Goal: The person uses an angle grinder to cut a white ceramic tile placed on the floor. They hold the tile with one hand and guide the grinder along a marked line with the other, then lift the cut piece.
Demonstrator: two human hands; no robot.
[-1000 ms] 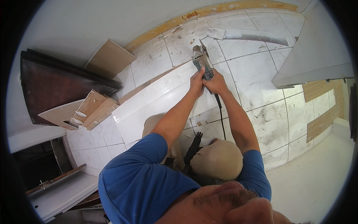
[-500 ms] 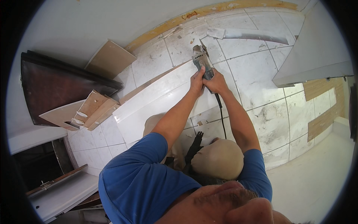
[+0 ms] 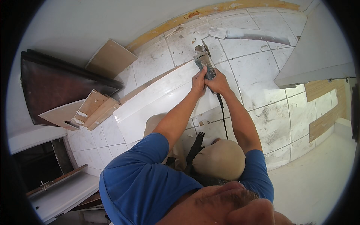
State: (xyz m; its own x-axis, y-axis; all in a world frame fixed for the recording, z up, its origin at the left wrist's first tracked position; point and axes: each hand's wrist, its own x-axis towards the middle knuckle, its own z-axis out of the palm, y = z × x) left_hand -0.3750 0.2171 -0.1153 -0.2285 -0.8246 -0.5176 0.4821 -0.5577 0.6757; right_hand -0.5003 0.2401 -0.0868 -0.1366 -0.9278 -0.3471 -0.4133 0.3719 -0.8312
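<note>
Head view: gripping an angle grinder (image 3: 201,57) with left hand (image 3: 198,81) and right hand (image 3: 218,82), both closed around its body; held at the end of a glossy white panel (image 3: 153,96) stretching left from them. Barely shifted since a second ago, suggesting steady work at one spot. Below the hands, trailing a black power cord (image 3: 224,119); far left, leaning dark brown boards (image 3: 62,84).

Soft bright light, glare on floor tiles (image 3: 267,98), bowed edges, black corners
</note>
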